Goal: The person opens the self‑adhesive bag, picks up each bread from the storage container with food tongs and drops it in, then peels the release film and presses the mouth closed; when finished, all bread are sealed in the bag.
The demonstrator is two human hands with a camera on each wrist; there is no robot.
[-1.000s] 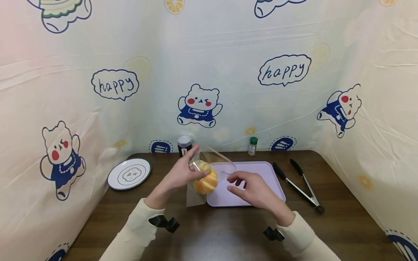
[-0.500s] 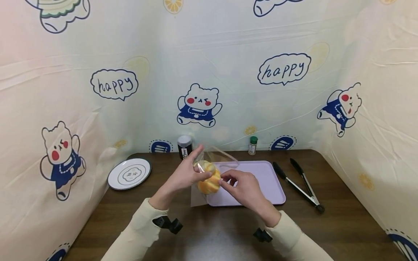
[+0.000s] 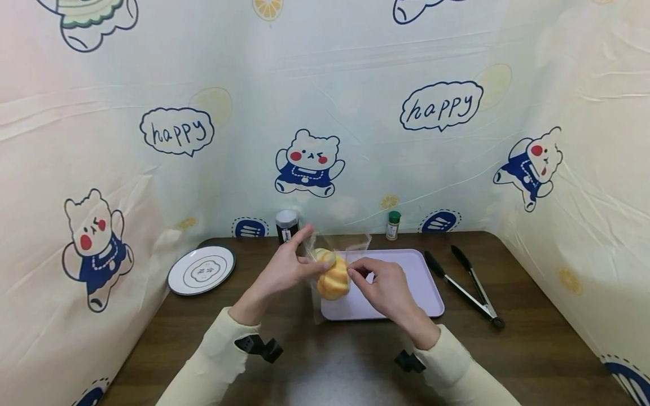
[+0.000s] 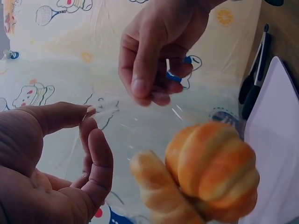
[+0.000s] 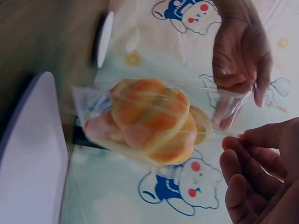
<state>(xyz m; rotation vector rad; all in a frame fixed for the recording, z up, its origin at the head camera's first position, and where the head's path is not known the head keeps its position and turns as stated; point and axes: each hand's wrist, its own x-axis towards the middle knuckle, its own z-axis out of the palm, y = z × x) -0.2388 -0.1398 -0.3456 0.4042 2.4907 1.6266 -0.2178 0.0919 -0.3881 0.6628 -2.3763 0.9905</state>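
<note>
A clear plastic bag (image 3: 357,242) hangs between my hands with breads inside it. A round ridged bun (image 3: 333,283), golden orange, shows most; beside it, in the left wrist view, lies a slimmer twisted roll (image 4: 161,186). My left hand (image 3: 284,268) pinches the bag's edge between thumb and fingers, index finger pointing up in the head view. On the opposite side, my right hand (image 3: 384,286) pinches the bag between thumb and index finger. In the right wrist view the bag (image 5: 88,95) stretches from both hands, and the bun (image 5: 149,112) partly covers the other bread.
Behind the bag a lilac tray (image 3: 408,276) lies on the brown table (image 3: 355,366). Black-tipped tongs (image 3: 469,293) rest to its right. A white plate (image 3: 185,282) is at left. A dark jar (image 3: 286,228) and a green-capped shaker (image 3: 392,226) stand at the back.
My right hand has moved left to the bag and now pinches its edge. The bag and bun have shifted slightly right; my left hand has kept its hold.
</note>
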